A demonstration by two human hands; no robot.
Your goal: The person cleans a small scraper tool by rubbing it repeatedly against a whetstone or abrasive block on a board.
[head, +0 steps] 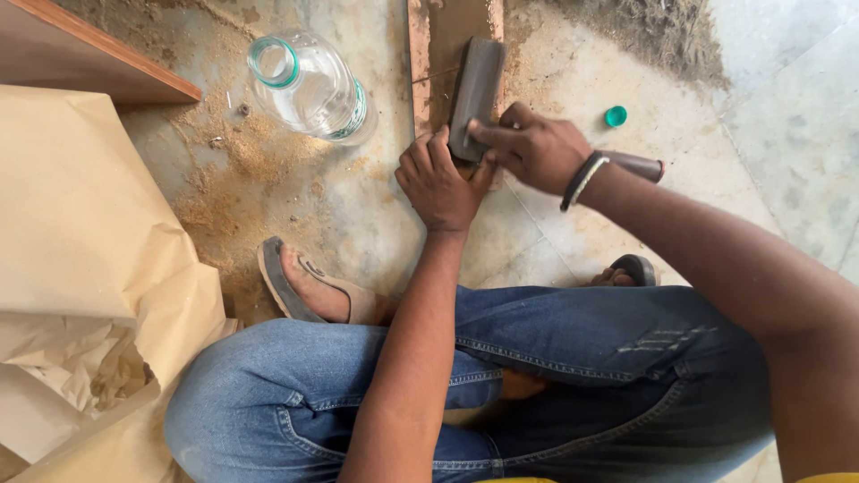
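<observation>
A person squats on a dusty stone floor (358, 215), both hands working at 1 dark grey rectangular sharpening stone (477, 85) that lies on 1 wet reddish-brown board (419, 54) near the top of the view. The left hand (441, 183) rests at the stone's near end, fingers bent and pressed down against its lower edge and the board. The right hand (531, 148) lies just beside it, fingers held together and pressing something flat onto the stone; what sits under the fingertips is hidden, but 1 dark brown tool handle (635, 165) juts out behind the wrist, which wears 2 bands, 1 black and 1 pale. To the left of the board lies 1 clear plastic bottle (309, 85), uncapped, on its side amid sawdust. 1 green bottle cap (616, 115) sits well apart on the right. Crumpled brown paper (80, 241) fills the left side. 2 sandals show, 1 on each foot.
</observation>
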